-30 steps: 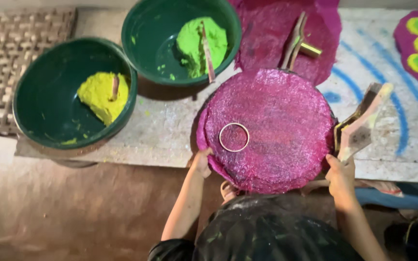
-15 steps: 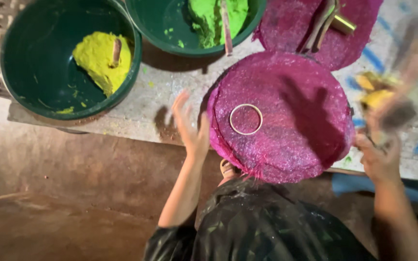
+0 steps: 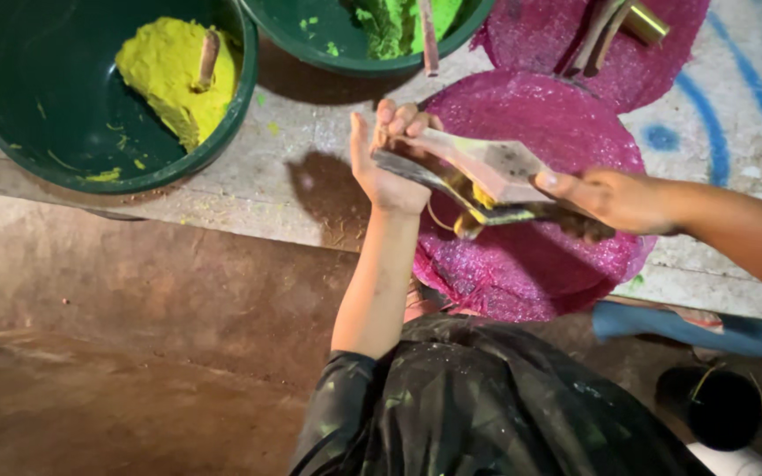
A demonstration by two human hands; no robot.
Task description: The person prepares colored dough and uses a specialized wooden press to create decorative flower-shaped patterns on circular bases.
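Nearest the camera a dark, paint-flecked garment [image 3: 487, 397] is seen, with both bare arms reaching out from it over the worktop [image 3: 249, 167]. The left hand [image 3: 385, 159] is held upright, palm open, fingers curled lightly against the far end of a flat wooden-looking tool [image 3: 478, 167]; its grip is loose, touching rather than clamped. The right hand [image 3: 615, 198] is closed on the tool's dark handle end, grip shut on it. Yellow paste is smeared on the tool's underside. The tool is held above the round glittery pink disc [image 3: 531, 247], which lies at the near edge of the worktop, just right of centre. The step in hand is judged to be wiping or loading of the tool between the two hands; a steady tilt over the disc would be needed so that paste is not dropped. A small ring on the disc is mostly hidden under the hands. Farther left a green bowl [image 3: 11, 115] with yellow paste [image 3: 169, 70] and a stick is set; far centre a second green bowl [image 3: 310, 44] holds green paste. The worktop is pale, chalky, marked with blue lines at right. Brown floor [image 3: 134, 353] lies near left; lighting is dim.
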